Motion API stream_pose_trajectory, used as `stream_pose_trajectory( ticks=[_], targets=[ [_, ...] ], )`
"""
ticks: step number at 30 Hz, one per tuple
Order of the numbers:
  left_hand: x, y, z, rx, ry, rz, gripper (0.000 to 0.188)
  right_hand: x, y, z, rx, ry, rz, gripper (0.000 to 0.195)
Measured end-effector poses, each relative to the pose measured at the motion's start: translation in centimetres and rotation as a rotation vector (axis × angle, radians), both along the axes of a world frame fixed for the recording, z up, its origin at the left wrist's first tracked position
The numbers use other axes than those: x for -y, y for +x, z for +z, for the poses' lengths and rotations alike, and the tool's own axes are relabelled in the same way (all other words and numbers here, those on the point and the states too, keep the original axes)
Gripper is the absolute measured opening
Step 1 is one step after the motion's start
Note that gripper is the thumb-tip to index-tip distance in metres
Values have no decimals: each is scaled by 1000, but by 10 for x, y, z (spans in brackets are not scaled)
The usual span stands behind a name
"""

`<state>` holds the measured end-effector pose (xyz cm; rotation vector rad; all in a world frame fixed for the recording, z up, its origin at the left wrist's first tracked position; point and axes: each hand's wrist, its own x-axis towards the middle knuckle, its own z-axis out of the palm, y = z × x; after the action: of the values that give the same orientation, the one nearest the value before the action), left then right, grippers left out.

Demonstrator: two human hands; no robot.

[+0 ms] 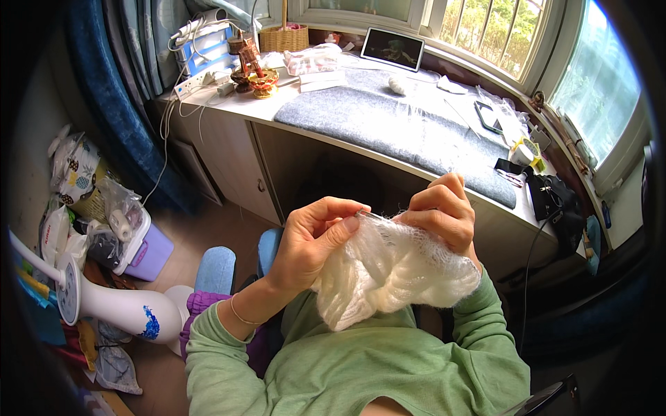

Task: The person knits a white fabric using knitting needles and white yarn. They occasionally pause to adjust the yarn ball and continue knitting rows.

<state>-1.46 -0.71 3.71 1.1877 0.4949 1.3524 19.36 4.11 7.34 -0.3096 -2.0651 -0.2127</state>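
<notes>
A piece of white, fuzzy knitted fabric (390,281) hangs in front of my chest, its upper edge between my two hands. My left hand (309,242) pinches the left corner between thumb and fingers, where a thin metal knitting needle (370,213) shows along the edge. My right hand (442,213) is closed on the upper right of the fabric, with its fingertips hidden. Loose wisps of yarn stand out between the hands. On the desk beyond lies a ball of white yarn (397,85).
A grey felt mat (333,112) covers part of the desk. A tablet (393,49) leans by the window, with a phone (488,116) and a black bag (559,210) to the right. A power strip (195,85), a white lamp (119,312) and a purple storage box (151,255) are leftward.
</notes>
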Motion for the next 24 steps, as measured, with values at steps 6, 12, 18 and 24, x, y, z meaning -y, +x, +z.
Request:
stream_pose_trajectory(
  ticks=[6, 12, 18, 24],
  targets=[
    [1, 2, 0, 1, -20, -23, 18, 0, -3, -2, 6, -81, 57, 33],
    [0, 10, -6, -170, -31, 34, 18, 0, -2, -1, 141, -62, -68, 44],
    [2, 12, -24, -242, -45, -25, 19, -14, -18, -9, 345, -404, 244, 53],
    [-8, 8, -20, -53, -72, -74, 16, -9, 7, -5, 184, -75, 78, 41]
  ],
)
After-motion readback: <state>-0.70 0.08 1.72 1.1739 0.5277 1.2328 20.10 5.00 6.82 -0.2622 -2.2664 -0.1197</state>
